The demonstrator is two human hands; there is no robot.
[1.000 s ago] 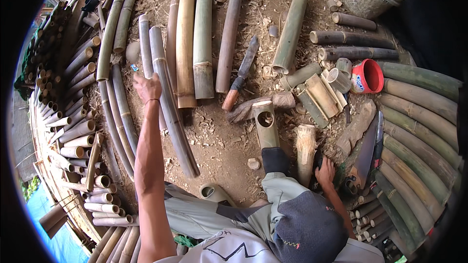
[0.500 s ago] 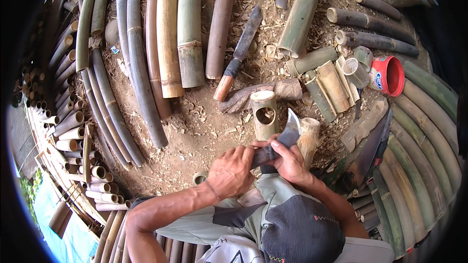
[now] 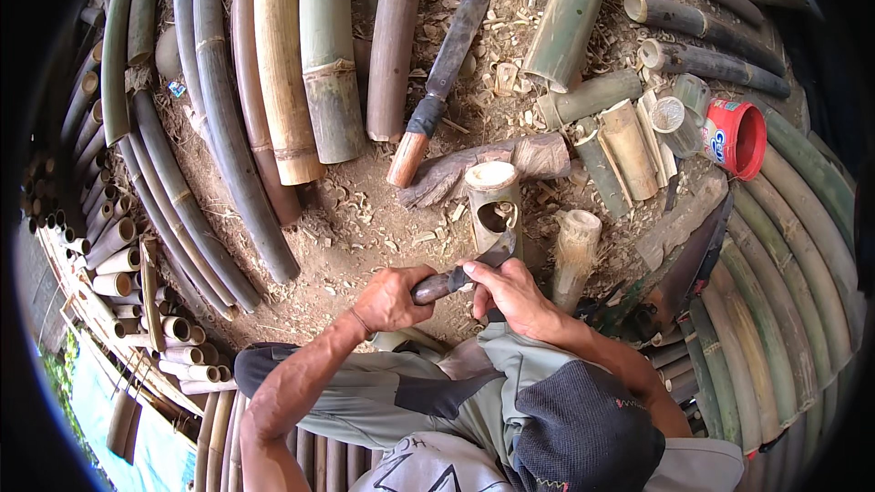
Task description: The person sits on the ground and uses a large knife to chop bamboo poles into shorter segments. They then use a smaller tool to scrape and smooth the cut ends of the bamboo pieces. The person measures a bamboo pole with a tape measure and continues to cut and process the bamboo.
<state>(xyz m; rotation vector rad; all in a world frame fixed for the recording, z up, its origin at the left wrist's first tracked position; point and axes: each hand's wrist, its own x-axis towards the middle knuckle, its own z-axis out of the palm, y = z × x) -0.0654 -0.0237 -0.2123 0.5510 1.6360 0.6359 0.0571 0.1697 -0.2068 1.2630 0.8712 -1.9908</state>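
A curved-blade knife (image 3: 444, 287) with a dark, thick handle lies across both my hands. My left hand (image 3: 390, 299) is closed at the butt end of the handle. Near the base of the blade, my right hand (image 3: 515, 298) grips the knife, its thumb on top. The blade points up and right, overlapping the lower side of an upright bamboo piece (image 3: 485, 241) in this view. Whether the two touch I cannot tell. That piece has a pale cut top and a rounded hole in its side. Just right of it stands a pale, shaved bamboo piece (image 3: 576, 251).
Beyond lie a curved wood log (image 3: 492, 164) and a large knife (image 3: 442, 77) with a wooden handle. Right are split bamboo pieces (image 3: 629, 150), a clear plastic cup (image 3: 673, 118) and a red tub (image 3: 743, 138). Long bamboo poles (image 3: 328, 64) and wood shavings surround the spot.
The blade has dropped from pointing upward to a lower slant beside the holed bamboo. My left hand has shifted left along the handle to its end. The whole view has moved slightly.
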